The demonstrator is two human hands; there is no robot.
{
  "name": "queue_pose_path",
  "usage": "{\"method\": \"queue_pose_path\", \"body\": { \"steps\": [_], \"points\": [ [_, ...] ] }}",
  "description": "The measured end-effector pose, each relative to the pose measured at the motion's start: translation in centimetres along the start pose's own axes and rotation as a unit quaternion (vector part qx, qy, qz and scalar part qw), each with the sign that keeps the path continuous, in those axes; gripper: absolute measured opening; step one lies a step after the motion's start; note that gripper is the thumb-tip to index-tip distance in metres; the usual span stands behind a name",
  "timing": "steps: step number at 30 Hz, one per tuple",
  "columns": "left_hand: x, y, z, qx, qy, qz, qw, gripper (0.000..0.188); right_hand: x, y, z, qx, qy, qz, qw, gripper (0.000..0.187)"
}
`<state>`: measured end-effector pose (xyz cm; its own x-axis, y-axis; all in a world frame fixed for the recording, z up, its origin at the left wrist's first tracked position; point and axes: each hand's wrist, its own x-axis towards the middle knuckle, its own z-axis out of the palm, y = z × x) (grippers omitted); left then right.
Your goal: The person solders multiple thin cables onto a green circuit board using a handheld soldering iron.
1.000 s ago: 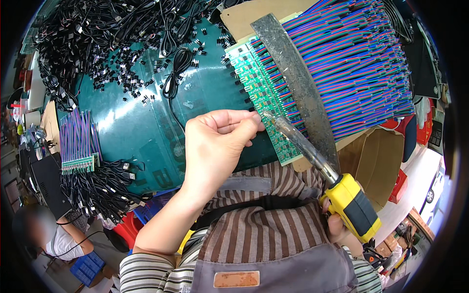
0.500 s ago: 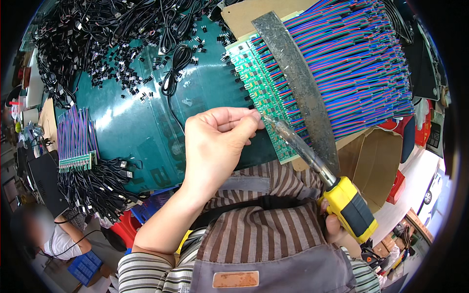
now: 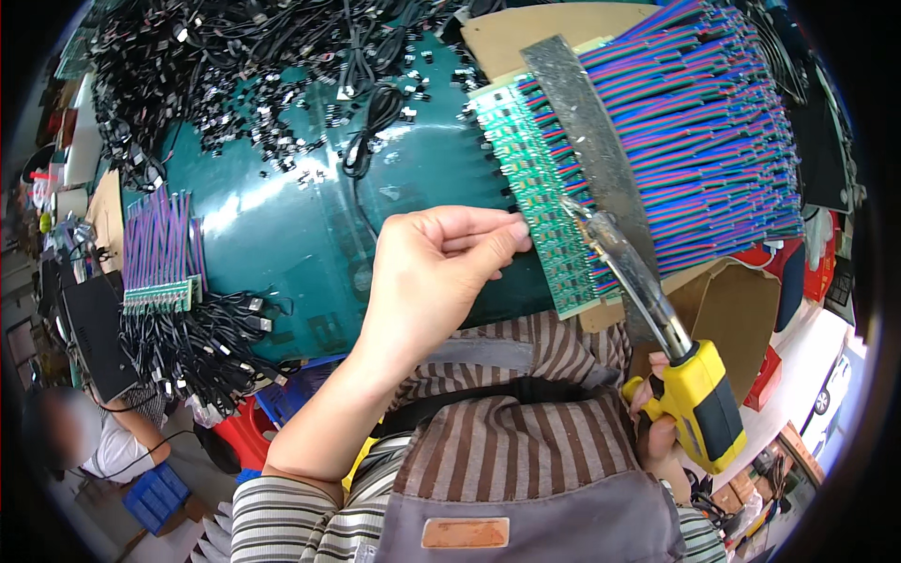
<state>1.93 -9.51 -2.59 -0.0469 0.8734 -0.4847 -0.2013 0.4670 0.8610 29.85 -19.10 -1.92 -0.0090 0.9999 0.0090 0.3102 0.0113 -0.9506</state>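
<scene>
My left hand (image 3: 436, 272) is closed in a pinch at the left edge of a panel of green circuit boards (image 3: 530, 178). Whatever sits between thumb and forefinger is hidden. Small black parts line that edge of the panel. My right hand (image 3: 657, 427) grips a yellow and black soldering gun (image 3: 704, 403) by its handle. Its metal tip points up and left, over the boards, a little right of my left fingertips. Bundles of blue, red, green and black wires (image 3: 704, 141) run off the panel's right side. A dark flat metal bar (image 3: 601, 131) lies across them.
Heaps of black cables (image 3: 235, 56) and small black connectors (image 3: 272, 141) cover the back of the green table mat (image 3: 291, 225). At left lies a smaller wired board strip (image 3: 161, 296) with black USB cables. A cardboard box (image 3: 741, 310) stands right; another person (image 3: 122, 436) sits lower left.
The soldering gun's tip has drawn away from my left fingertips, rightward over the boards. My left hand keeps its pinch at the panel edge. The whole view has shifted slightly.
</scene>
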Motion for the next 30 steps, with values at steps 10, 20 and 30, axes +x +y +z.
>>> {"method": "queue_pose_path", "body": {
  "steps": [10,20,30],
  "points": [
    [0.2,2.9,-9.6,0.380,0.344,0.113,0.851,0.019,0.7,-0.4,0.0,-0.063,-0.030,-0.014,0.997,0.042],
    [0.4,2.8,-9.2,0.358,0.298,0.109,0.878,0.015,1.5,-1.6,0.7,-0.010,-0.050,0.034,0.998,0.042],
    [-0.7,-0.6,1.2,0.308,0.070,0.437,0.842,0.021,0.6,-0.8,-0.6,-0.083,-0.091,0.041,0.992,0.043]
  ]
}}
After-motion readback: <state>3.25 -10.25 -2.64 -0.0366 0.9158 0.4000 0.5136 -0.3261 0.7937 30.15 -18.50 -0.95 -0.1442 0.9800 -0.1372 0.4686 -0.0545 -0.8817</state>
